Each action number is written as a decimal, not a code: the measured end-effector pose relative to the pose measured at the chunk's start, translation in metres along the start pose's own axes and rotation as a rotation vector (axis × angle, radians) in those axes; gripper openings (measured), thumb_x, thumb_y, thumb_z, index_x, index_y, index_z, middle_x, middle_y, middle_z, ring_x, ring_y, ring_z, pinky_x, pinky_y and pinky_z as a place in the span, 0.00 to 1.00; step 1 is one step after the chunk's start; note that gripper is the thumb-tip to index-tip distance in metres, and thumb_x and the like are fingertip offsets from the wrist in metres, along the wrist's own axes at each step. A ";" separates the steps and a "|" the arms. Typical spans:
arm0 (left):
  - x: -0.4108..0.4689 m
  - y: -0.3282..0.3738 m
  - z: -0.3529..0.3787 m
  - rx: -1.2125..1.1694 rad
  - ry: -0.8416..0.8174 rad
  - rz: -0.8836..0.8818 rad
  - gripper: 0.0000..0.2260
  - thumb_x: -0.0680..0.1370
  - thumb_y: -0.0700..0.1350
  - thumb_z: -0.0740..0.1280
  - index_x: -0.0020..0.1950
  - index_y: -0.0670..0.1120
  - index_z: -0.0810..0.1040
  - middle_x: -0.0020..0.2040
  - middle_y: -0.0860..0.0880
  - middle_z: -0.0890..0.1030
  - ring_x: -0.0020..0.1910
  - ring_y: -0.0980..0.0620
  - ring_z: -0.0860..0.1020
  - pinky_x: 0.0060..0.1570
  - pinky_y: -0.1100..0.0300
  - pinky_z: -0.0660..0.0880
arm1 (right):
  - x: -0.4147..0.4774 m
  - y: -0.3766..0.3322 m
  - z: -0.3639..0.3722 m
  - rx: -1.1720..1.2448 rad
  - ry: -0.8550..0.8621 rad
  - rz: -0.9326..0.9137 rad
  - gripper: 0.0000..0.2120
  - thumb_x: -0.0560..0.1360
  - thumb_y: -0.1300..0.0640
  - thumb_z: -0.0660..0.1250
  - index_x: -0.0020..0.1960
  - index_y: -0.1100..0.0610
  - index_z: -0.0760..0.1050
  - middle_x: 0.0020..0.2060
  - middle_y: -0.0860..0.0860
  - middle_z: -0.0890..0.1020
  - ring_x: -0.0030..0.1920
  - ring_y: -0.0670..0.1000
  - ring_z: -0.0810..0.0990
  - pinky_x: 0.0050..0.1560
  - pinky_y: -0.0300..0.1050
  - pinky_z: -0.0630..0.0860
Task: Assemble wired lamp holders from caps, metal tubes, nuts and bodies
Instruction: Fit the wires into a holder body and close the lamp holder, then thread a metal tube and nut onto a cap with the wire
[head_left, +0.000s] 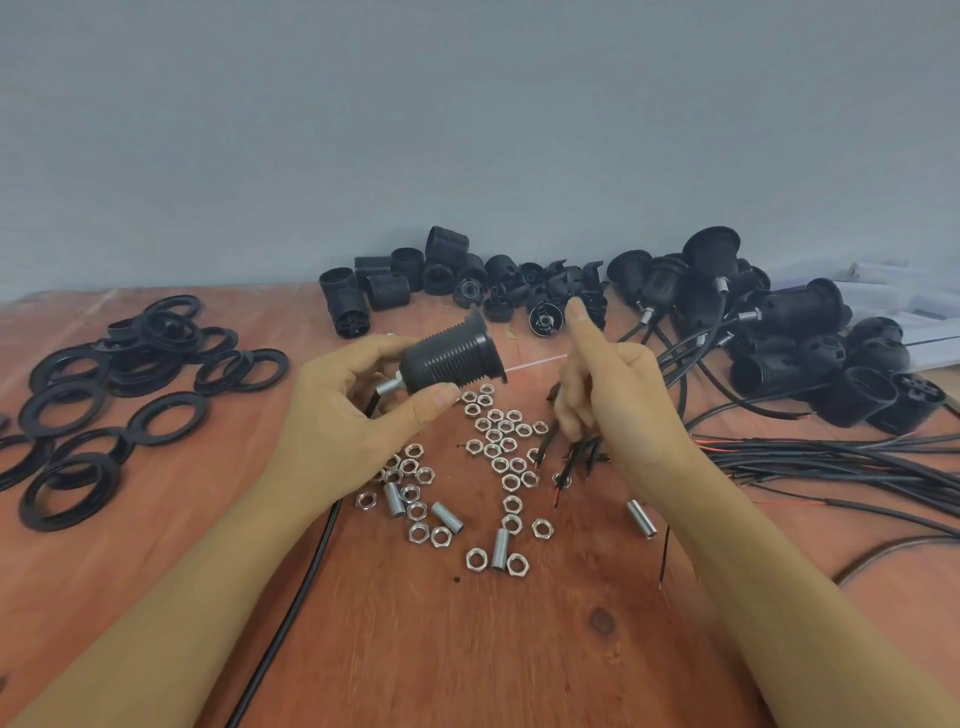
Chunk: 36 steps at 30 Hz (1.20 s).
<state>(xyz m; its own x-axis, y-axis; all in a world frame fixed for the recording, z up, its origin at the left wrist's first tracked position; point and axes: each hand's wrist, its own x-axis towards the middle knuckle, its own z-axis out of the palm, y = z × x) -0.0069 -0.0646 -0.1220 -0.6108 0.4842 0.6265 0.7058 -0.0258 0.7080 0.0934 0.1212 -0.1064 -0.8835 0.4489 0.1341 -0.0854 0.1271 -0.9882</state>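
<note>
Table (519, 649): reddish wood, visible grain, dark knot, dull finish.
Held lamp holder (447, 358): black plastic, ribbed thread, soft sheen.
Tube on holder (390, 386): silvery metal, smooth, bright.
Nuts (498, 431): shiny silvery metal.
Loose tubes (500, 551): same metal, threaded surface.
Rings (156, 358): black plastic, glossy.
Wires (831, 457): smooth black sheath, slight gloss.
Wall (467, 130): matt grey-blue paint.
Sheets (909, 296) at far right: white paper.

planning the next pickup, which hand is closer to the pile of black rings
Left. The left hand, gripping a lamp holder, is just right of the black rings; the right hand is farther right, beyond the scattered nuts.
</note>
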 end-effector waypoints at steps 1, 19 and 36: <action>0.000 0.000 0.000 0.000 0.000 0.000 0.13 0.70 0.55 0.72 0.53 0.59 0.79 0.47 0.65 0.83 0.45 0.64 0.81 0.46 0.73 0.74 | 0.000 -0.001 0.001 0.012 -0.037 0.006 0.30 0.76 0.34 0.58 0.32 0.58 0.78 0.21 0.52 0.75 0.24 0.50 0.72 0.29 0.40 0.73; -0.003 -0.001 0.004 0.081 -0.011 0.048 0.10 0.75 0.55 0.67 0.55 0.57 0.80 0.38 0.51 0.84 0.31 0.49 0.81 0.30 0.54 0.76 | -0.007 -0.012 0.017 0.350 -0.041 0.044 0.22 0.66 0.50 0.74 0.56 0.59 0.77 0.45 0.53 0.87 0.46 0.53 0.86 0.43 0.43 0.83; 0.004 -0.033 -0.019 0.873 -0.033 -0.182 0.12 0.78 0.55 0.65 0.56 0.52 0.82 0.50 0.55 0.81 0.46 0.50 0.80 0.41 0.56 0.71 | 0.103 -0.030 -0.135 -0.528 0.683 0.066 0.36 0.74 0.54 0.70 0.77 0.60 0.59 0.72 0.59 0.69 0.67 0.59 0.73 0.62 0.53 0.75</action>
<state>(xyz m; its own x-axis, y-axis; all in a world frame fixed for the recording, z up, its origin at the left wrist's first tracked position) -0.0389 -0.0785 -0.1365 -0.7392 0.4407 0.5092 0.6285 0.7231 0.2865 0.0672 0.2833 -0.0528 -0.3948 0.8811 0.2603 0.3307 0.4006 -0.8545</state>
